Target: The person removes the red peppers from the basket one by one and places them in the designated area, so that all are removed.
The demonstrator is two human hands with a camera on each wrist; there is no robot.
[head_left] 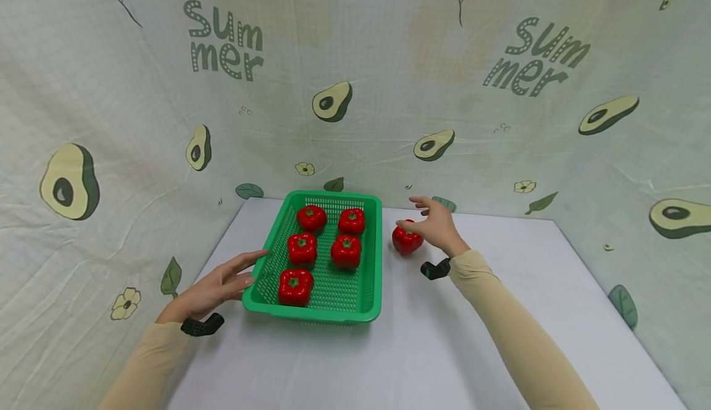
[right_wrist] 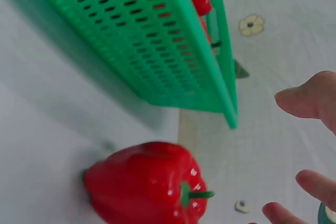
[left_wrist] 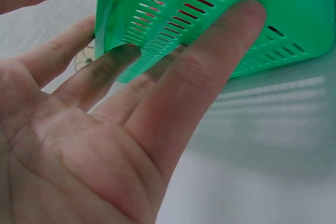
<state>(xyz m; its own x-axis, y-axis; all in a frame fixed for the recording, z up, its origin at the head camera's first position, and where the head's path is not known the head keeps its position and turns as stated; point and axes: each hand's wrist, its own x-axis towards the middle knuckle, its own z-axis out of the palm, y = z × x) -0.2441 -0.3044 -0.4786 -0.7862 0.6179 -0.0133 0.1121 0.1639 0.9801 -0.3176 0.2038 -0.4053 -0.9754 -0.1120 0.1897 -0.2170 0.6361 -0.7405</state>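
Note:
A green plastic basket [head_left: 376, 262] with slotted walls holds several red bell peppers [head_left: 302, 249]. My left hand [head_left: 213, 283] is at the basket's left side; in the left wrist view its fairly straight fingers lie against the slotted wall [left_wrist: 294, 3]. Right of the basket, a single red bell pepper [head_left: 407, 241] stands on the table, its green stem visible in the right wrist view. Just above this pepper is my right hand [head_left: 437, 228], thumb and fingers spread apart, holding nothing. Only its fingertips show in the right wrist view, clear of the pepper.
The white table [head_left: 500, 311] extends in front and to the right. A pale cloth [head_left: 378, 101] printed with avocados, leaves and lettering hangs behind the table and along both sides. Both wrists carry small black devices [head_left: 202, 325].

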